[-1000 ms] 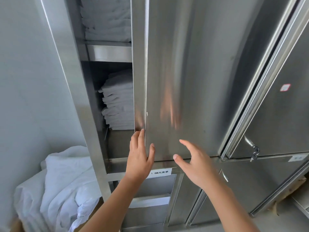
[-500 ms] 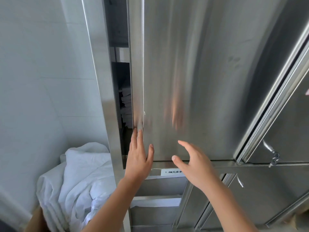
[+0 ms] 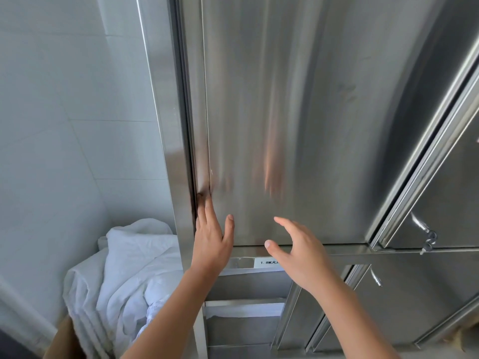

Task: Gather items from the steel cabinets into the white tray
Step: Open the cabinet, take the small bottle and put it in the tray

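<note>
A tall steel cabinet fills the view, and its sliding upper door [image 3: 285, 112] sits closed against the left frame. My left hand [image 3: 211, 234] lies flat on the door's left edge, fingers straight and fingertips at the seam. My right hand [image 3: 295, 244] hovers just in front of the door's lower part, fingers spread and relaxed, holding nothing. The folded linen inside is hidden behind the door. No white tray is in view.
A heap of crumpled white linen [image 3: 124, 275] lies at the lower left beside the tiled wall [image 3: 64, 125]. Below the door an open lower compartment [image 3: 246, 288] carries a paper label [image 3: 267, 262]. A second steel door with a key lock [image 3: 429, 240] stands at the right.
The upper door slid left under my left hand until the gap closed, hiding the stacked white linen. My right hand stayed near the door without gripping.
</note>
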`<state>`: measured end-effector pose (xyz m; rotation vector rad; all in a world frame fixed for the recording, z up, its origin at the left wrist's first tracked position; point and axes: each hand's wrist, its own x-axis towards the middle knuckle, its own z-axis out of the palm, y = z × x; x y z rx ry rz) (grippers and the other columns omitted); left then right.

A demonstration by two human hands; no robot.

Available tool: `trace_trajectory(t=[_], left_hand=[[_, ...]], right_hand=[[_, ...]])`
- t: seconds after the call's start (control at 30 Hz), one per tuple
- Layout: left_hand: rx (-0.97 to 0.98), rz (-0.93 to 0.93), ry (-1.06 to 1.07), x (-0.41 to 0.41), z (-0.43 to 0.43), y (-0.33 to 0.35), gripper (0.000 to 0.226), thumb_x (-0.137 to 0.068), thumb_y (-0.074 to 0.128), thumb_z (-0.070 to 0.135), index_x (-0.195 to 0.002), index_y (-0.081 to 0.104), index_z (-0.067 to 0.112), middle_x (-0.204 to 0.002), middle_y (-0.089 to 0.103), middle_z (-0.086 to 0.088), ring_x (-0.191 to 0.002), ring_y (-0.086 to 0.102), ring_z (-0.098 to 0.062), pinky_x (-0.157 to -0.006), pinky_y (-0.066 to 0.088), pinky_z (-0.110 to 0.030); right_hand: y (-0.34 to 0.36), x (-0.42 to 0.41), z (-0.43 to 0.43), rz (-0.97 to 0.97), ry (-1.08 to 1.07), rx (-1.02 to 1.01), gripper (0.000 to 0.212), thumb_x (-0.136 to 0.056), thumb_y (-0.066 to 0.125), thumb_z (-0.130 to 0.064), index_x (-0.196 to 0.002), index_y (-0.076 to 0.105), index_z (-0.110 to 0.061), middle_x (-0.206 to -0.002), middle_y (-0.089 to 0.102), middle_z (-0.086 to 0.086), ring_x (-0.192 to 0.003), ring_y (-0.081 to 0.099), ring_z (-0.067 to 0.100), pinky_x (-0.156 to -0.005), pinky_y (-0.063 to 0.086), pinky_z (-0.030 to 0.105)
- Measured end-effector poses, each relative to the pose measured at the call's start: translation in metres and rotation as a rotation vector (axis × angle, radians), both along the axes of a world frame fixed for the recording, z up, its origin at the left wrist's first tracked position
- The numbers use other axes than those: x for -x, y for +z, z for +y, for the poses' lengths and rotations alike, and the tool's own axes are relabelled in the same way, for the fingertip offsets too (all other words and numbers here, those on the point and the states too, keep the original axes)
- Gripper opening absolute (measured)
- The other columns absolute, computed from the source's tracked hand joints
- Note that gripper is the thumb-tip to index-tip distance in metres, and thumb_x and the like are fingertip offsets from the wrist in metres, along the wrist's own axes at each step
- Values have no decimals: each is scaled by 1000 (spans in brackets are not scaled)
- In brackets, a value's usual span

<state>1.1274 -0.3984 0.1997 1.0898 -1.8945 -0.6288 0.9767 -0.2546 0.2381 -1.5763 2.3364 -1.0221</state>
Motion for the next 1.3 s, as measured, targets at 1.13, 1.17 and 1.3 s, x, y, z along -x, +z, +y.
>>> trace_trajectory(t=[1.13,1.17,1.3], left_hand=[[611,-471,-769,276,332,49,45,-96,34,48,-106,67,18,-105,70,1,-94,66,-29,-82,48,-38],[615,-458,-784,287,351,48,45,-96,34,48,-107,67,18,-106,70,1,-94,66,-29,-83,49,-38],[613,-443,-844,326,414,43,46,-97,33,50,-109,66,20,-110,69,4,-96,65,-28,-85,47,-37]], right_hand=[[3,196,405,-5,-756,75,57,-90,62,-51,-144,50,-34,-141,55,-17,-135,44,8,-94,36,23],[1,204,425,-1,-780,71,57,-90,61,-52,-143,50,-34,-141,55,-18,-134,45,8,-93,37,25],[-5,231,492,7,-852,82,56,-90,62,-50,-143,51,-34,-137,58,-15,-131,47,11,-92,36,25]])
